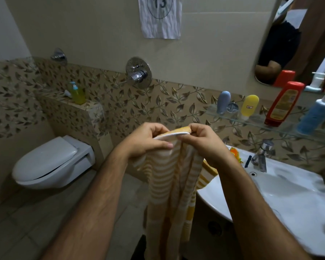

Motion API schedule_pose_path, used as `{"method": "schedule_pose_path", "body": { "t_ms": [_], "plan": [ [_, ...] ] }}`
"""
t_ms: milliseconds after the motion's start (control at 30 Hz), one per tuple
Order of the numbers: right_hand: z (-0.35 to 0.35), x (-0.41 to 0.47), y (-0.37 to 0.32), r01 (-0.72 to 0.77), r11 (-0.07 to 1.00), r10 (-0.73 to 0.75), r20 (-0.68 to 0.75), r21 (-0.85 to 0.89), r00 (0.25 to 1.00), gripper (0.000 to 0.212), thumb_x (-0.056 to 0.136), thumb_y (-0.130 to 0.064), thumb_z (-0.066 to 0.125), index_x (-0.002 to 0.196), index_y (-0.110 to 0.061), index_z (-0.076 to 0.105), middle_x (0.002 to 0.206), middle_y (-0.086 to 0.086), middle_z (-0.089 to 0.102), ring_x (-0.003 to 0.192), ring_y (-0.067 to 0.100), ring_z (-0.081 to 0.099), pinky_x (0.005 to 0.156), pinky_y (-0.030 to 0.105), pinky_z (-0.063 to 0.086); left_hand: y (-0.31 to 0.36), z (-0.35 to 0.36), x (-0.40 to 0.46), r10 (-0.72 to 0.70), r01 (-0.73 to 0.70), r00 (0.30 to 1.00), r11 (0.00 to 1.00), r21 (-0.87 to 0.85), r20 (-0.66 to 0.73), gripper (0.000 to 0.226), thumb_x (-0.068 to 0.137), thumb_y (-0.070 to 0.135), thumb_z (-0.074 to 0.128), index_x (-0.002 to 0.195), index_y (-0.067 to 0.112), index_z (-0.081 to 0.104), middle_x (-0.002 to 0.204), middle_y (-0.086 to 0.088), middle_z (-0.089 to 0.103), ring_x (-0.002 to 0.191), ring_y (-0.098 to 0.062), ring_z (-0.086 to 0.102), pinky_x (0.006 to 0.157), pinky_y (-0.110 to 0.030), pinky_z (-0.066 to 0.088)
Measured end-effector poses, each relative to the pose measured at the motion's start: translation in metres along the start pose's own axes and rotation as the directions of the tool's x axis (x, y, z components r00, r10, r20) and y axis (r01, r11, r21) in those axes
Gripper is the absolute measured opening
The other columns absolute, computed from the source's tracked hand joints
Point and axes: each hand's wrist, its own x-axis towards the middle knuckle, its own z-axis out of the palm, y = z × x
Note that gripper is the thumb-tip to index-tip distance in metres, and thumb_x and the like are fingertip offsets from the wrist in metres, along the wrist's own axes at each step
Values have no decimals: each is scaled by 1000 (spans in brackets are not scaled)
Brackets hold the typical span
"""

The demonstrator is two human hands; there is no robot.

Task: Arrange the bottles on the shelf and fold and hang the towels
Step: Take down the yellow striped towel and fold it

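Observation:
A yellow-and-white striped towel (169, 184) hangs down in front of me, bunched lengthwise. My left hand (148, 141) and my right hand (204, 139) both pinch its top edge, close together. On the glass shelf (255, 121) at the right stand a grey-blue bottle (223, 102), a yellow bottle (249, 106), a red bottle (283, 104) and a blue pump bottle (316, 115). Another striped towel (207, 175) lies over the rim of the sink.
A white sink (289, 194) with a chrome tap (261, 156) is at the lower right. A wall-hung toilet (53, 162) is at the left. A green soap dispenser (77, 93) sits on the tiled ledge. A mirror (293, 44) hangs above the shelf.

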Motion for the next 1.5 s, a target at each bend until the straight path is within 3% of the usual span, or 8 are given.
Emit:
{"method": "schedule_pose_path", "body": {
  "t_ms": [100, 333, 567, 667, 800, 1033, 1167, 1500],
  "plan": [
    [-10, 0, -1, -4, 989, 17, -85, 151, 996, 7, 94, -9, 61, 91, -5, 65, 77, 7, 67, 71, 15, 65, 66, 27, 56, -27, -4, -7, -84, 84, 990, 996, -10, -115, 4, 82, 12, 74, 85, 11, 71, 72, -3, 62, 66, -8, 54, 61, -21, 44],
    [-7, -3, 11, -113, 930, 154, -93, 350, 984, 19, 96, -12, 57, 106, 2, 66, 87, 12, 71, 79, 22, 68, 71, 31, 59, -29, 20, -4, -204, -132, 901, 713, -689, -383, 12, 94, 4, 53, 91, 11, 63, 69, 5, 71, 64, -5, 65, 60, -20, 54],
    [-11, -10, 10, -195, 967, 227, 202, -167, 953, 36, 72, -50, 72, 89, -19, 72, 71, -11, 66, 63, 4, 59, 56, 21, 46, 9, 13, 8, 56, -141, 972, 917, -372, -230, 16, 90, 4, 61, 83, 14, 70, 75, 3, 68, 69, -8, 62, 62, -21, 50],
    [-11, -8, 4, -102, 968, 148, 194, -227, 970, 36, 74, -51, 72, 90, -18, 75, 93, -13, 65, 79, -2, 61, 66, 14, 46, 18, 12, 9, 102, -126, 990, 942, -310, -94, 14, 89, 4, 63, 88, 13, 72, 81, 1, 71, 74, -10, 65, 65, -21, 52],
    [-13, -3, -4, -19, 997, 34, 220, -69, 975, 20, 86, -25, 69, 96, -9, 76, 103, -9, 73, 95, 11, 70, 86, 26, 56, 18, 13, 13, 78, -95, 994, 954, -284, -71, 10, 88, 7, 67, 89, 11, 75, 87, -11, 73, 78, -17, 65, 72, -31, 53],
    [3, 5, -14, 43, 969, -35, -37, 242, 999, 25, 97, -3, 49, 81, -9, 67, 70, 3, 67, 65, 11, 61, 63, 24, 53, -20, 28, 10, -31, -35, 992, 867, -497, -124, 27, 78, 32, 72, 87, 6, 71, 80, -3, 72, 71, -12, 64, 62, -23, 53],
    [0, 6, -19, 21, 927, 56, -195, 374, 979, 30, 101, -7, 43, 83, -12, 66, 66, 1, 68, 62, 11, 63, 60, 24, 56, -73, 66, -7, -131, 93, 990, 883, -460, -50, 24, 82, 42, 62, 72, 20, 66, 65, 2, 60, 59, -10, 53, 53, -19, 43],
    [-7, 3, -22, -28, 906, 131, -215, 423, 968, 25, 100, -6, 44, 90, -6, 67, 79, 12, 65, 69, 18, 61, 70, 32, 53, -73, 107, -6, -172, 73, 980, 767, -637, -95, 30, 87, 31, 63, 107, 8, 64, 96, -10, 67, 81, -17, 64, 67, -28, 53]
  ]
}}
